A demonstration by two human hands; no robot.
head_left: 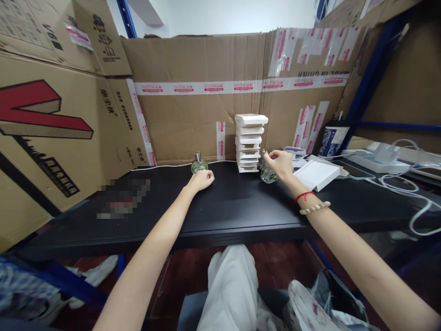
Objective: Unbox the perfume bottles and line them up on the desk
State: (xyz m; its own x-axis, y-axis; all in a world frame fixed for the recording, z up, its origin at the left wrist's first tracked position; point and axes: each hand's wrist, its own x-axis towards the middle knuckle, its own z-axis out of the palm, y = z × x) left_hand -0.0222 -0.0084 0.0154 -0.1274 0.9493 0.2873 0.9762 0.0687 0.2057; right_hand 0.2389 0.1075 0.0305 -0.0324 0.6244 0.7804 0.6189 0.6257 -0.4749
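Tabletop: black, with a cardboard panel standing along its back edge.
Left bottle: small, rounded, greenish glass with a metallic top; it stands upright near the back edge, left of the middle.
Left hand: just in front of the left bottle, fingers curled in; whether they touch or grip the glass cannot be told.
Right bottle: clear faceted glass, near the back edge, right of the middle and just right of the stack; whether its base meets the tabletop is unclear.
Right hand: thumb and fingertips closed together on the upper part of the right bottle, the palm off the glass.
White stack: thin white pieces piled upright between the two bottles, layers uneven.
Right of the hand: an open-looking white box, then white cables toward the right edge; a patterned cup near the back right corner.
Good handling: smooth glass likely slips in a pinch this high, so a grip lower round the body would steady it better. Any sideways move is best kept away from the stack, which looks easy to topple. The left wrist should stay low and slow, as a brush could tip the left bottle.
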